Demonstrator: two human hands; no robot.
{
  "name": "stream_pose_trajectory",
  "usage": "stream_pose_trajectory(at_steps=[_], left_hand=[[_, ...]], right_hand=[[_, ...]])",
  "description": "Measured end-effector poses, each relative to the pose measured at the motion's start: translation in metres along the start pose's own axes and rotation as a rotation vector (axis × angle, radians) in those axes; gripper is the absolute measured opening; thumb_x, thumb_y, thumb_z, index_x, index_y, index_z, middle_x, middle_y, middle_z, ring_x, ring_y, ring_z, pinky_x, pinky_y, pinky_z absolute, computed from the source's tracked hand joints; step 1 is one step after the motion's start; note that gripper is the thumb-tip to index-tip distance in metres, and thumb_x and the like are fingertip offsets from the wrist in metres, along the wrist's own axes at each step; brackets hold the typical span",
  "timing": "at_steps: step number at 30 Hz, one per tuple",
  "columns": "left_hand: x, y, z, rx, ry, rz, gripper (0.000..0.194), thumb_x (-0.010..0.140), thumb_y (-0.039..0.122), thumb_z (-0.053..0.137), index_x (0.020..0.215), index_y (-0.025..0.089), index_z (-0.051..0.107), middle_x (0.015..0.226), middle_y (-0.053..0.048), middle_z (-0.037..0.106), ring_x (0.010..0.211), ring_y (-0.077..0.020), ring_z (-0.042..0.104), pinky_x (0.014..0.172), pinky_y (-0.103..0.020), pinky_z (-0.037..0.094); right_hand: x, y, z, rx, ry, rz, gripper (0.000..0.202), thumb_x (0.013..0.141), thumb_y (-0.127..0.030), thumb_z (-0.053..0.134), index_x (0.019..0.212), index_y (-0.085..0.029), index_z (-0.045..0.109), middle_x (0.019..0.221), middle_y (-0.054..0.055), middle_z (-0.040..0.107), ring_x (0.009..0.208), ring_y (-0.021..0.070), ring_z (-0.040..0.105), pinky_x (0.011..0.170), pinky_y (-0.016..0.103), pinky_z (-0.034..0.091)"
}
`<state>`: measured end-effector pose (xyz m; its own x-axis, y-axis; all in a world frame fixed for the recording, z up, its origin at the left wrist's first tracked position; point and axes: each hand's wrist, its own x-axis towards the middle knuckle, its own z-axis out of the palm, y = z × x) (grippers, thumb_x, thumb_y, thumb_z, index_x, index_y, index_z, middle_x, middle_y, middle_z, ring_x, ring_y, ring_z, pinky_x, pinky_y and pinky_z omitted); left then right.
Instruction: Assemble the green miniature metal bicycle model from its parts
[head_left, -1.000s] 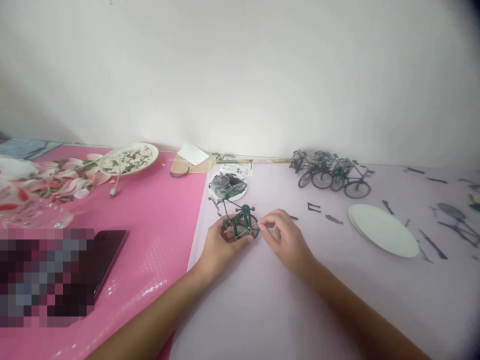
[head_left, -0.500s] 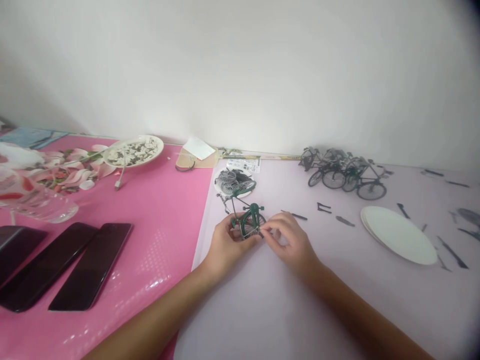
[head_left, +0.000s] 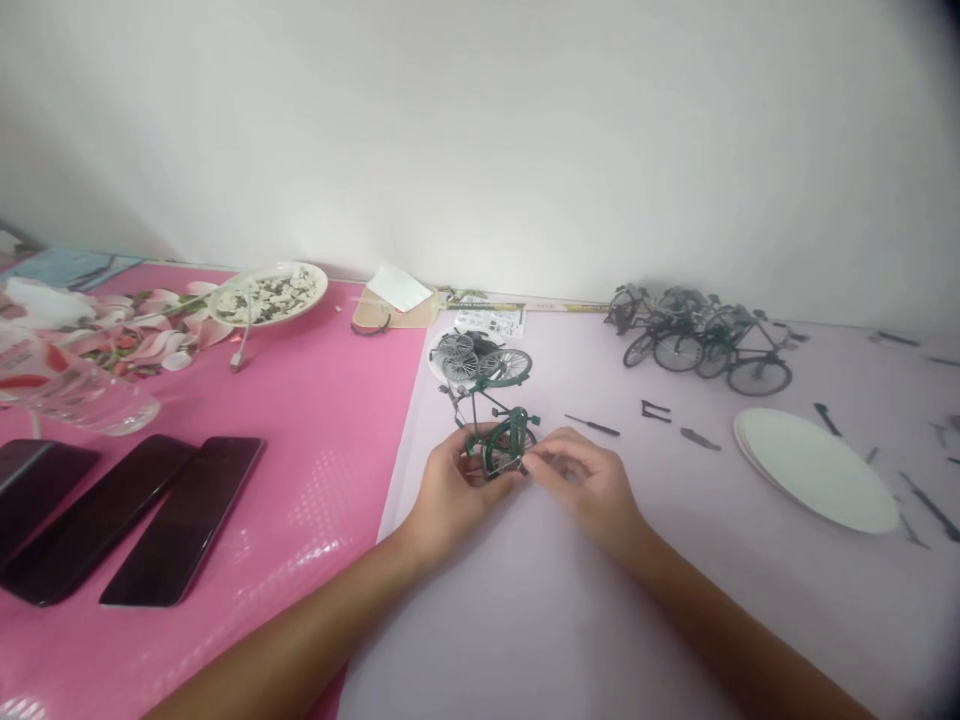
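A small green model bicycle is held over the pale sheet, its near wheel between my hands and its other wheel pointing away. My left hand is closed around the near wheel and frame from the left. On the other side, my right hand pinches with thumb and forefinger at the edge of that wheel. Whether a tiny part sits between those fingertips cannot be made out. Just beyond the bicycle is a white plate of loose wheels and dark parts. A thin dark screwdriver lies past my right hand.
Several finished-looking model bicycles stand at the back right. Nearer are white oval plates and scattered dark parts. On the pink cover lie dark phones, a clear bottle and a plate of white bits.
The view has shifted slightly. The bicycle's far wheel now shows more openly as a round rim. Both hands keep their hold in nearly the same place.
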<state>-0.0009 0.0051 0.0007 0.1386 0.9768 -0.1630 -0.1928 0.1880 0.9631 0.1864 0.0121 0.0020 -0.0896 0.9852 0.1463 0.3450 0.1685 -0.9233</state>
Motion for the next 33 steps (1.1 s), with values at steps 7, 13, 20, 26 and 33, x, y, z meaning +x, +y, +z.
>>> stream_pose_trajectory(at_steps=[7,13,20,26,33], left_hand=[[-0.001,-0.002,-0.001,0.026,-0.011,-0.016,0.053,0.075,0.024,0.089,0.122,0.018,0.066,0.112,-0.012,0.078,0.099,-0.0248,0.077,0.087,-0.035,0.064],[-0.002,-0.004,0.001,-0.017,-0.037,0.005,0.051,0.076,0.023,0.089,0.121,0.017,0.066,0.113,-0.012,0.078,0.101,-0.0251,0.077,0.088,-0.034,0.064],[0.0,-0.003,-0.005,0.023,-0.101,0.018,0.056,0.075,0.025,0.09,0.124,0.016,0.065,0.115,-0.013,0.078,0.1,-0.0259,0.077,0.087,-0.036,0.063],[0.002,-0.005,-0.006,0.045,-0.099,0.081,0.059,0.069,0.027,0.094,0.12,0.015,0.067,0.115,-0.013,0.078,0.1,-0.0267,0.077,0.09,-0.038,0.063],[0.002,-0.006,-0.006,0.051,-0.105,0.096,0.055,0.072,0.027,0.092,0.121,0.016,0.067,0.122,-0.014,0.076,0.098,-0.0253,0.078,0.088,-0.035,0.063]], right_hand=[[0.001,0.005,-0.007,0.067,-0.076,0.045,0.015,0.087,-0.038,0.077,0.084,-0.023,0.08,0.081,0.005,0.068,0.074,0.0193,0.063,0.064,0.032,0.049],[0.003,0.005,-0.01,0.094,-0.107,0.048,0.016,0.086,-0.037,0.078,0.081,-0.022,0.08,0.079,0.005,0.068,0.072,0.0193,0.062,0.065,0.033,0.049],[0.005,0.012,-0.012,0.11,-0.156,0.011,0.019,0.086,-0.041,0.079,0.085,-0.022,0.081,0.086,0.006,0.072,0.08,0.0211,0.066,0.072,0.035,0.053],[0.003,0.012,-0.008,0.116,-0.109,-0.014,0.023,0.085,-0.045,0.078,0.086,-0.022,0.08,0.086,0.005,0.074,0.08,0.021,0.068,0.069,0.033,0.054],[0.003,0.015,-0.005,0.111,-0.076,-0.033,0.026,0.083,-0.047,0.079,0.085,-0.022,0.079,0.089,0.007,0.076,0.082,0.0226,0.069,0.069,0.034,0.056]])
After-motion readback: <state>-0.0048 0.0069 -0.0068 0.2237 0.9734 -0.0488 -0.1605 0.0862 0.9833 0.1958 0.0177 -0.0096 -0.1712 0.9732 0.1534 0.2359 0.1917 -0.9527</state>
